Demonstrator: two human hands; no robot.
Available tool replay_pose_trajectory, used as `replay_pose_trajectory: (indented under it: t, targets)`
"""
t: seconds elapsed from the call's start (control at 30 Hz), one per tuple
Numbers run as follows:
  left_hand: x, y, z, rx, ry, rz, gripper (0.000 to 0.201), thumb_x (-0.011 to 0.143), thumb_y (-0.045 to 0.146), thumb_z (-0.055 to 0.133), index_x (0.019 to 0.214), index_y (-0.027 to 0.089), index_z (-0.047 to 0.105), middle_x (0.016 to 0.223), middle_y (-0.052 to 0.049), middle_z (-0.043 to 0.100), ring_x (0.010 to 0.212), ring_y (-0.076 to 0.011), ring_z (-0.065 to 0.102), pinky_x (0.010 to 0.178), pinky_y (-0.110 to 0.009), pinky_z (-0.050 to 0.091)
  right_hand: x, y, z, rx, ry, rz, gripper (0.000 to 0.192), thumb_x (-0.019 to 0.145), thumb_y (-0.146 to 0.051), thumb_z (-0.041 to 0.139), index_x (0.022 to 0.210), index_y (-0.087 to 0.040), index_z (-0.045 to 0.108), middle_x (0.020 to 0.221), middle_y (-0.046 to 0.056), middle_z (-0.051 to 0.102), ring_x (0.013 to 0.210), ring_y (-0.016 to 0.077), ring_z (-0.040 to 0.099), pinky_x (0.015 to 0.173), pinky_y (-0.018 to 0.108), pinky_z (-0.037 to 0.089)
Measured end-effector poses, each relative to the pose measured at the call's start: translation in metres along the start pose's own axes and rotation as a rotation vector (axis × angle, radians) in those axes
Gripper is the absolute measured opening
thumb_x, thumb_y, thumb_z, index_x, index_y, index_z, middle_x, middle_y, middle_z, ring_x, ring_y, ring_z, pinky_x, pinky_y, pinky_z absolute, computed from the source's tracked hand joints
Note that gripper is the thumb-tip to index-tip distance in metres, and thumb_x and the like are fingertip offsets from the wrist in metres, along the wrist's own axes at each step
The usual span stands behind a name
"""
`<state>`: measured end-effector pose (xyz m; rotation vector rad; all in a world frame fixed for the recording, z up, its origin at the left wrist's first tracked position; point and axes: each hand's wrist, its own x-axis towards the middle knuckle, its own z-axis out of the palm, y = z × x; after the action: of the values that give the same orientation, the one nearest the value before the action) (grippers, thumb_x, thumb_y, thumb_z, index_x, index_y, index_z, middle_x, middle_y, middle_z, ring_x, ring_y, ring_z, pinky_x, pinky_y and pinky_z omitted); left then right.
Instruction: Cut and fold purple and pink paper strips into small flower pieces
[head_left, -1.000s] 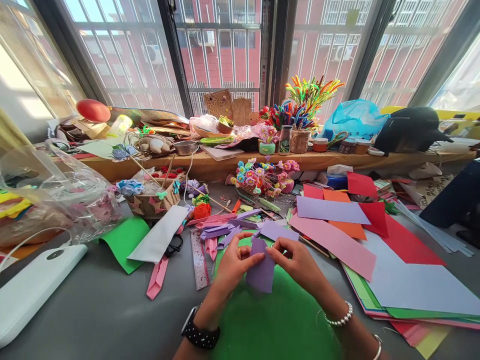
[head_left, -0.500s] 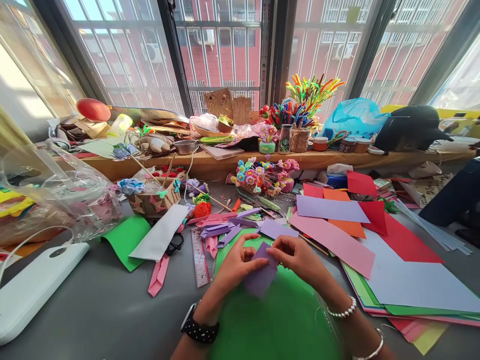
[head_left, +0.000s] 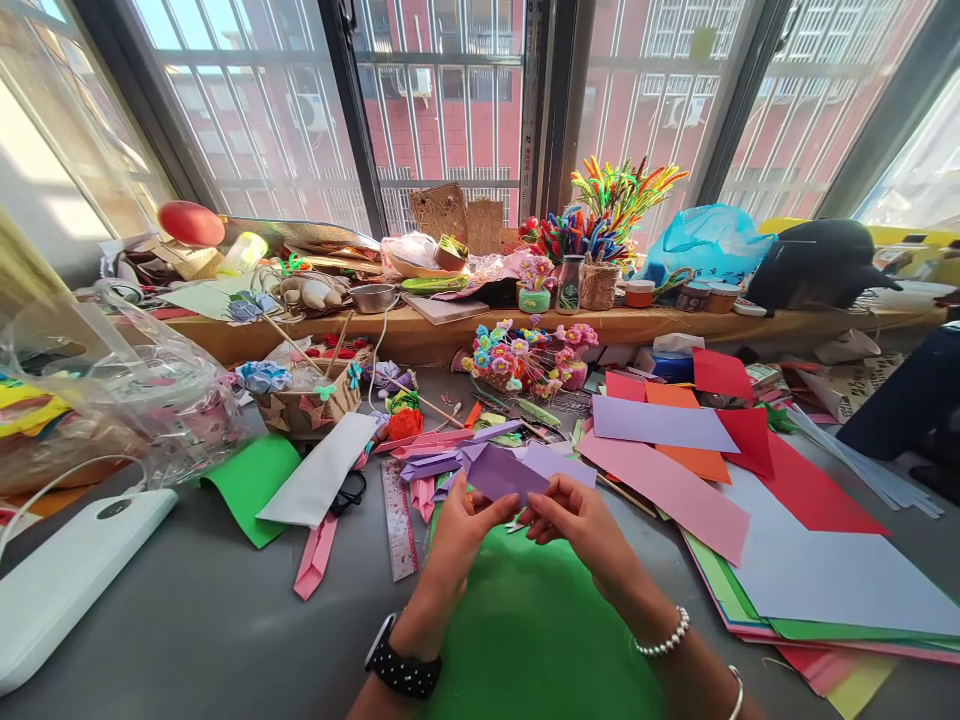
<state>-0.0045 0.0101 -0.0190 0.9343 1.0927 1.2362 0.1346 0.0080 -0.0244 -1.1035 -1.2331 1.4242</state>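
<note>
A small piece of purple paper [head_left: 504, 474] is held up between both hands, above the green mat [head_left: 540, 610]. My left hand [head_left: 466, 522] pinches its left and lower edge with the thumb in front. At its right corner, the thumb and fingers of my right hand [head_left: 571, 520] are closed on the paper. Just behind the hands lie folded purple paper strips [head_left: 435, 462] and a flat lilac sheet [head_left: 559, 464]. To the left are a ruler [head_left: 400, 520] and a folded pink strip [head_left: 316, 556].
Coloured sheets [head_left: 847, 570] are stacked at the right. A white power bank [head_left: 82, 590], a green sheet [head_left: 259, 485] and a white paper [head_left: 322, 470] lie left. Behind stand a basket [head_left: 307, 408], pipe-cleaner flowers [head_left: 517, 350] and a crowded wooden ledge [head_left: 427, 335].
The purple paper has been raised and turned from a downward-hanging position to lie lengthwise between the hands. My right hand has shifted slightly down, and both hands still grip the paper.
</note>
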Motion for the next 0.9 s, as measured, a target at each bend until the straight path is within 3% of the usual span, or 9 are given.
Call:
replay_pose_trajectory:
  t: [0.13, 0.3, 0.37, 0.47, 0.53, 0.63, 0.73, 0.9]
  targets:
    - [0.004, -0.004, -0.004, -0.043, 0.029, 0.008, 0.061, 0.055, 0.025, 0.073, 0.106, 0.015, 0.041, 0.063, 0.004, 0.059, 0.06, -0.0125, 0.059, 0.064, -0.025, 0.046, 0.0, 0.001, 0.001, -0.176, -0.048, -0.039, 0.025, 0.071, -0.041, 0.057, 0.069, -0.016, 0.056, 0.061, 0.001, 0.064, 0.051, 0.0113, 0.057, 0.052, 0.023, 0.045]
    - [0.004, -0.003, -0.006, -0.057, 0.027, 0.039, 0.06, 0.058, 0.024, 0.071, 0.108, 0.016, 0.039, 0.065, 0.004, 0.058, 0.06, -0.0119, 0.059, 0.064, -0.026, 0.047, -0.001, -0.003, -0.003, -0.304, -0.212, -0.056, 0.025, 0.074, -0.039, 0.054, 0.078, -0.015, 0.061, 0.067, 0.002, 0.065, 0.055, 0.0127, 0.058, 0.054, 0.024, 0.046]
    - [0.004, -0.002, -0.006, -0.052, 0.068, 0.056, 0.062, 0.057, 0.024, 0.071, 0.108, 0.016, 0.038, 0.064, 0.005, 0.056, 0.057, -0.0114, 0.059, 0.062, -0.026, 0.048, 0.0, -0.006, -0.007, -0.387, -0.175, -0.133, 0.026, 0.077, -0.038, 0.05, 0.073, -0.015, 0.061, 0.071, 0.004, 0.066, 0.062, 0.015, 0.06, 0.058, 0.026, 0.046]
    - [0.005, -0.001, -0.007, -0.025, 0.127, 0.085, 0.06, 0.056, 0.023, 0.072, 0.106, 0.017, 0.039, 0.062, 0.007, 0.053, 0.058, -0.0117, 0.059, 0.062, -0.026, 0.048, 0.002, -0.007, -0.016, -0.439, 0.036, -0.269, 0.022, 0.082, -0.031, 0.044, 0.092, -0.017, 0.058, 0.084, 0.006, 0.065, 0.074, 0.0166, 0.06, 0.065, 0.028, 0.048]
    - [0.006, -0.001, -0.007, -0.004, 0.135, 0.097, 0.059, 0.057, 0.023, 0.071, 0.106, 0.017, 0.039, 0.063, 0.006, 0.054, 0.058, -0.0117, 0.059, 0.062, -0.025, 0.048, 0.003, -0.008, -0.019, -0.503, 0.098, -0.373, 0.023, 0.083, -0.023, 0.041, 0.101, -0.018, 0.055, 0.094, 0.007, 0.063, 0.083, 0.017, 0.059, 0.07, 0.03, 0.048]
    - [0.006, -0.002, -0.008, -0.01, 0.122, 0.097, 0.059, 0.058, 0.023, 0.07, 0.107, 0.017, 0.039, 0.065, 0.005, 0.054, 0.06, -0.0118, 0.059, 0.062, -0.026, 0.049, 0.001, -0.008, -0.017, -0.653, 0.038, -0.521, 0.025, 0.082, -0.016, 0.042, 0.101, -0.022, 0.057, 0.098, 0.006, 0.06, 0.09, 0.0169, 0.056, 0.076, 0.031, 0.046]
    - [0.006, -0.002, -0.007, -0.048, 0.088, 0.085, 0.062, 0.057, 0.023, 0.071, 0.109, 0.016, 0.038, 0.065, 0.005, 0.055, 0.06, -0.0129, 0.059, 0.062, -0.027, 0.049, -0.001, -0.006, -0.012, -0.758, -0.017, -0.565, 0.024, 0.079, -0.014, 0.047, 0.095, -0.024, 0.061, 0.095, 0.005, 0.06, 0.089, 0.0175, 0.056, 0.075, 0.03, 0.047]
    - [0.004, -0.001, -0.005, -0.141, 0.081, 0.016, 0.063, 0.054, 0.02, 0.074, 0.108, 0.016, 0.041, 0.066, 0.005, 0.054, 0.057, -0.0096, 0.057, 0.059, -0.022, 0.047, -0.001, -0.002, -0.009, -0.767, 0.036, -0.649, 0.018, 0.076, -0.014, 0.052, 0.083, -0.022, 0.066, 0.086, 0.005, 0.061, 0.082, 0.0175, 0.059, 0.07, 0.027, 0.048]
